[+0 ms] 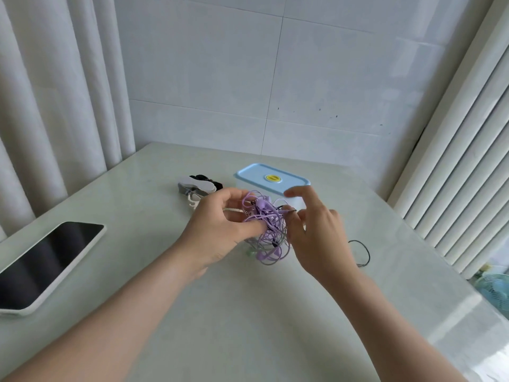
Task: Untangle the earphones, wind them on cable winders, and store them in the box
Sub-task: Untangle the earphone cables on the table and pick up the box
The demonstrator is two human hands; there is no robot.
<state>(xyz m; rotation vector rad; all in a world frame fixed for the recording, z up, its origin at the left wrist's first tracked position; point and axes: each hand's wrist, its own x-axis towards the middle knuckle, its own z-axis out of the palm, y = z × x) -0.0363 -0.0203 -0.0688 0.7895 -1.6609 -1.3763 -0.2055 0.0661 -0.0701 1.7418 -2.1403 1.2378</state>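
The earphones [265, 230] hang in a tangle over the middle of the worktop [248, 312], between the left hand [217, 230] and the right hand [319, 235]. Just behind them stands the box [271, 179], lid on. The cable winders [197, 186] lie left of the box. A phone [46, 263] lies near left, and a loose cable [360, 252] lies right of the right hand.

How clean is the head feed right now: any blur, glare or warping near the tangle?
Head view: right hand slightly soft, the earphone tangle readable; wide-angle warp bows the curtains at the edges; mild glare on the table, lower right.
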